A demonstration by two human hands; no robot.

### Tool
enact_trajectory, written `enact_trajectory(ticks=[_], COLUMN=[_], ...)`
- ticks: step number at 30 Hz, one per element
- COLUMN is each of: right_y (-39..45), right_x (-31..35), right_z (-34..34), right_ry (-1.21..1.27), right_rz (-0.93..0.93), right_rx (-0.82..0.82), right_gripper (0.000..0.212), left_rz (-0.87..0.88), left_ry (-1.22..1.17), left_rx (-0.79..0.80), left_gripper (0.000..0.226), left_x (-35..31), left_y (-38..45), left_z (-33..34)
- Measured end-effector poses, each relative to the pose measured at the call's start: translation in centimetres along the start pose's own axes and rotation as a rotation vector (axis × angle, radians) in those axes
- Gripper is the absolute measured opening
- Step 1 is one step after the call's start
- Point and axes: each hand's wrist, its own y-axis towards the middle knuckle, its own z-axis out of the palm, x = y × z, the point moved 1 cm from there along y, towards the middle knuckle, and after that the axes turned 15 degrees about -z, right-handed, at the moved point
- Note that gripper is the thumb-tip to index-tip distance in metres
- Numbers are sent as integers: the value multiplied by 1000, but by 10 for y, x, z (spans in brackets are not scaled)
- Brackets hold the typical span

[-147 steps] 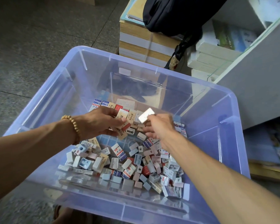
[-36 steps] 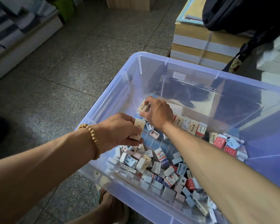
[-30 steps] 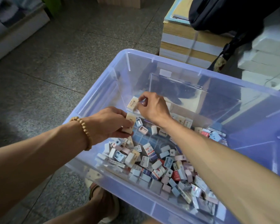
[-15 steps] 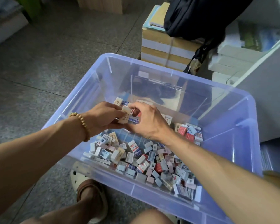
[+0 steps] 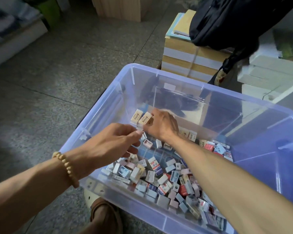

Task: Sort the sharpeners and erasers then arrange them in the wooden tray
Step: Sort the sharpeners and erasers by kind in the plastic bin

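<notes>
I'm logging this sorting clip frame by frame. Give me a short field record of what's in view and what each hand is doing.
container: clear blue-tinted plastic bin on grey stone floor
contents: loose heap of small erasers and sharpeners
right hand: holding beige boxed eraser at far left corner
left hand: fingers curled, pinch unclear
neighbour: second beige eraser standing alongside
wooden tray: not in view

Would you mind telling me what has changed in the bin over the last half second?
The right hand took the beige eraser from the left hand and is setting it beside another at the far-left wall of the plastic bin. The left hand is now empty. The loose pile stayed put.
</notes>
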Motion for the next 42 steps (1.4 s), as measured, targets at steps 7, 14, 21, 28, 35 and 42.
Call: enact_trajectory(ticks=[7, 14, 21, 28, 35, 42], right_y=[4, 1, -16, -52, -113, -137], right_x=[-1, -7, -1, -1, -13, -40], right_z=[13, 18, 2, -70, -119, -82], right_ry=[-15, -20, 51, 165, 216, 23], right_rz=[-61, -82, -81, -49, 64, 168], right_rx=[-28, -62, -115, -91, -40, 487], right_gripper=[42, 14, 21, 20, 26, 55], left_rz=[-6, -24, -11, 21, 184, 285], left_ry=[12, -12, 15, 91, 391, 925], left_rx=[-16, 10, 37, 116, 243, 336], left_gripper=[26, 25, 23, 21, 17, 40], left_x=[3, 3, 3, -1, -20, -21], left_y=[2, 7, 10, 18, 38, 89], left_z=[-12, -12, -8, 4, 40, 78])
